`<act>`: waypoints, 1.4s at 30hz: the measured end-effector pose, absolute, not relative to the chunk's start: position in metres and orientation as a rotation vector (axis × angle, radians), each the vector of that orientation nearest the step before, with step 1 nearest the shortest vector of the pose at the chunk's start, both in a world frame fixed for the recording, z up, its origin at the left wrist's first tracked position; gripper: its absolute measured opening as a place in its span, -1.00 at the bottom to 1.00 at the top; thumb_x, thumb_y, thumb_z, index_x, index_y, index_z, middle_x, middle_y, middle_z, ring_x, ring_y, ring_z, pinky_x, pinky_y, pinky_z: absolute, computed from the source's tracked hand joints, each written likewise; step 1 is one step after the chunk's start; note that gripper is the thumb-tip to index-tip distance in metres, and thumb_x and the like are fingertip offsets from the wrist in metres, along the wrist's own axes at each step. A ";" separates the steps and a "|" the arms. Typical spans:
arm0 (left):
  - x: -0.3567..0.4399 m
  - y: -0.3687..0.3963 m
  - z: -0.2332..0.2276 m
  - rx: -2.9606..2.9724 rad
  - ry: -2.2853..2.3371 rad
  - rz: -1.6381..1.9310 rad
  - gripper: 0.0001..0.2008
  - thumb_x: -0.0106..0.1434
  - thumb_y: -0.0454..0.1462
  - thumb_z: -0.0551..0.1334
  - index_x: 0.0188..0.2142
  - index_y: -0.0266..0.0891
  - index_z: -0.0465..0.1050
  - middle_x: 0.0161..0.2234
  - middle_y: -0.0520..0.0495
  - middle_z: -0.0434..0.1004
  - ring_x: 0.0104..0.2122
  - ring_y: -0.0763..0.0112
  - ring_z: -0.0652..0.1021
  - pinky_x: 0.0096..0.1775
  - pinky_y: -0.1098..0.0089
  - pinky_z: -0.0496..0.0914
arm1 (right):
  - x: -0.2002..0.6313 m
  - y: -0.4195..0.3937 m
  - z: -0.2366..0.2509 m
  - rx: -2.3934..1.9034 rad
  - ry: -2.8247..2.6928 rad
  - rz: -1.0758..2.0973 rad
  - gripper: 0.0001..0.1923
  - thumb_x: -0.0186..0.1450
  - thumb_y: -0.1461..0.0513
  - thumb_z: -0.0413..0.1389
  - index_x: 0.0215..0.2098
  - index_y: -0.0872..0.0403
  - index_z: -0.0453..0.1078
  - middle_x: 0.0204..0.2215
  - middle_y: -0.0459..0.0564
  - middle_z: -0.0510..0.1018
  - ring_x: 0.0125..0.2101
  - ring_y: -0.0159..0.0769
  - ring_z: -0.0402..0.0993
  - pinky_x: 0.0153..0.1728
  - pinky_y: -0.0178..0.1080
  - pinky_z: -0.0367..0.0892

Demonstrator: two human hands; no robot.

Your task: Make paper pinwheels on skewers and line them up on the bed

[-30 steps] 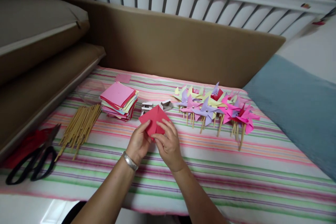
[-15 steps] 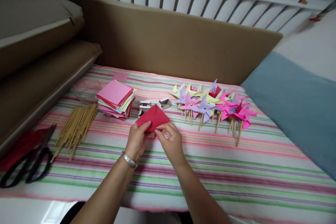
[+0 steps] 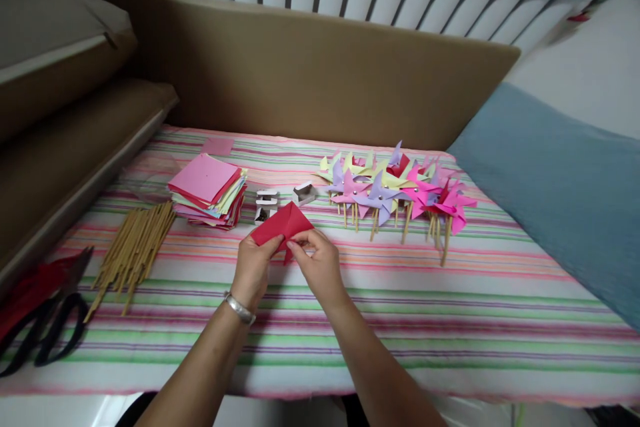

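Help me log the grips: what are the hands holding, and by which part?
Both the left hand and right hand pinch one folded red paper along its near, lower edge.

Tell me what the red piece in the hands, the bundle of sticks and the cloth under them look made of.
Red piece: matte coloured paper, going by its sharp fold and thin edge, pinched by left hand and right hand. Sticks: pale, thin and straight, probably bamboo or wood. Cloth: striped woven fabric, soft-looking, with no shine.
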State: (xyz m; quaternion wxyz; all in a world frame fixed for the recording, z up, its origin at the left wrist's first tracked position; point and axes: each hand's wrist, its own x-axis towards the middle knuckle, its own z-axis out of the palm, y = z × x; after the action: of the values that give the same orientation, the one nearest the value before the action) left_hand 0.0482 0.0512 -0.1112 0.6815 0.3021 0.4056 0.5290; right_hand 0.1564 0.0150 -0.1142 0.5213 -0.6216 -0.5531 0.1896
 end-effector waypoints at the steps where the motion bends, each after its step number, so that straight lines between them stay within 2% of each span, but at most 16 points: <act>1: 0.048 0.051 -0.111 0.679 0.913 1.180 -0.74 -0.13 -0.33 0.39 -0.37 -0.34 0.53 -0.46 -0.06 0.61 -0.46 0.38 0.55 -0.32 0.40 0.40 | 0.157 0.015 -0.115 -1.498 -1.317 0.462 -0.95 0.16 0.26 0.12 -0.47 0.04 0.39 -0.47 -0.09 0.48 -0.39 -0.32 0.41 -0.32 -0.27 0.33; 11: 0.049 0.047 -0.106 0.672 0.863 1.124 -0.79 -0.09 -0.28 0.38 -0.41 -0.33 0.54 -0.46 -0.09 0.60 -0.46 0.36 0.55 -0.32 0.38 0.41 | 0.157 0.016 -0.111 -1.565 -1.213 0.492 -0.90 0.16 0.21 0.10 -0.49 0.06 0.38 -0.51 -0.10 0.50 -0.48 -0.35 0.39 -0.40 -0.30 0.29; 16: 0.051 0.045 -0.102 0.801 0.861 1.118 -0.66 -0.13 -0.32 0.41 -0.28 -0.32 0.53 -0.34 -0.10 0.62 -0.34 0.33 0.56 -0.21 0.36 0.40 | 0.157 0.017 -0.114 -1.585 -1.144 0.505 -0.90 0.14 0.21 0.10 -0.50 0.05 0.37 -0.54 -0.11 0.50 -0.51 -0.35 0.38 -0.45 -0.31 0.28; 22: 0.052 0.049 -0.106 0.796 1.010 1.155 -0.65 -0.19 -0.39 0.40 -0.31 -0.32 0.51 -0.40 -0.05 0.61 -0.43 0.39 0.55 -0.29 0.40 0.40 | 0.155 0.016 -0.117 -1.668 -1.168 0.441 -0.91 0.12 0.20 0.14 -0.41 0.04 0.36 -0.49 -0.11 0.49 -0.46 -0.31 0.41 -0.39 -0.26 0.33; 23: 0.051 0.049 -0.107 0.794 1.028 1.151 -0.65 -0.19 -0.39 0.39 -0.31 -0.32 0.50 -0.42 -0.04 0.61 -0.45 0.39 0.54 -0.30 0.40 0.40 | 0.156 0.016 -0.115 -1.687 -1.190 0.384 -0.86 0.10 0.21 0.16 -0.35 0.03 0.37 -0.45 -0.09 0.50 -0.41 -0.28 0.42 -0.33 -0.22 0.34; 26: 0.047 0.052 -0.108 0.814 1.062 1.105 -0.62 -0.21 -0.41 0.38 -0.29 -0.32 0.49 -0.46 -0.03 0.59 -0.49 0.40 0.53 -0.33 0.40 0.40 | 0.163 0.017 -0.111 -1.678 -1.238 0.273 -0.54 0.02 0.26 0.21 -0.08 0.01 0.34 -0.24 0.02 0.50 -0.18 -0.15 0.40 -0.13 -0.08 0.31; 28: 0.044 0.053 -0.107 0.842 1.049 1.052 -0.61 -0.21 -0.41 0.37 -0.29 -0.33 0.49 -0.47 -0.03 0.59 -0.49 0.39 0.53 -0.34 0.39 0.40 | 0.170 0.018 -0.109 -1.617 -1.199 0.437 -0.37 -0.01 0.28 0.22 0.06 0.00 0.26 -0.20 0.03 0.50 -0.15 -0.14 0.41 -0.12 -0.06 0.32; 30: 0.042 0.053 -0.106 0.875 1.027 0.996 -0.62 -0.21 -0.41 0.37 -0.30 -0.33 0.48 -0.46 -0.05 0.59 -0.48 0.38 0.53 -0.34 0.39 0.40 | 0.176 0.020 -0.108 -1.510 -1.094 0.793 -0.28 0.00 0.28 0.21 0.13 0.00 0.16 -0.32 -0.03 0.53 -0.28 -0.19 0.48 -0.24 -0.12 0.39; 32: 0.041 0.053 -0.105 0.900 1.020 0.943 -0.64 -0.20 -0.41 0.36 -0.31 -0.34 0.47 -0.45 -0.06 0.59 -0.49 0.38 0.53 -0.36 0.39 0.40 | 0.180 0.020 -0.108 -1.374 -0.952 1.128 -0.25 -0.01 0.27 0.20 0.15 0.01 0.12 -0.44 -0.11 0.54 -0.43 -0.25 0.50 -0.36 -0.18 0.41; 34: 0.041 0.053 -0.104 0.915 1.021 0.894 -0.64 -0.20 -0.41 0.36 -0.31 -0.34 0.46 -0.45 -0.06 0.59 -0.50 0.39 0.52 -0.36 0.40 0.40 | 0.182 0.020 -0.107 -1.287 -0.833 1.306 -0.25 -0.04 0.29 0.23 0.12 0.02 0.14 -0.47 -0.14 0.54 -0.49 -0.29 0.49 -0.42 -0.23 0.40; 38: 0.041 0.053 -0.104 0.928 1.039 0.836 -0.62 -0.22 -0.43 0.37 -0.31 -0.33 0.44 -0.46 -0.02 0.58 -0.49 0.41 0.51 -0.34 0.40 0.40 | 0.182 0.018 -0.105 -1.272 -0.780 1.373 -0.29 -0.09 0.33 0.26 0.04 0.00 0.23 -0.43 -0.15 0.54 -0.48 -0.34 0.47 -0.44 -0.29 0.38; 42: 0.039 0.054 -0.105 0.835 0.920 0.841 -0.59 -0.19 -0.39 0.40 -0.26 -0.31 0.45 -0.40 -0.04 0.59 -0.43 0.40 0.53 -0.29 0.39 0.39 | 0.182 0.019 -0.106 -1.243 -0.746 1.319 -0.33 -0.09 0.34 0.26 0.01 0.00 0.27 -0.31 -0.12 0.55 -0.36 -0.32 0.48 -0.35 -0.29 0.38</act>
State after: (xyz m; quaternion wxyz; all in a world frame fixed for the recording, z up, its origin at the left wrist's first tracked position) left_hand 0.0390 0.0539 -0.1055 0.7318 0.3792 0.4180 0.3821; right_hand 0.1819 0.0194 -0.1061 0.5570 -0.5266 -0.3162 0.5590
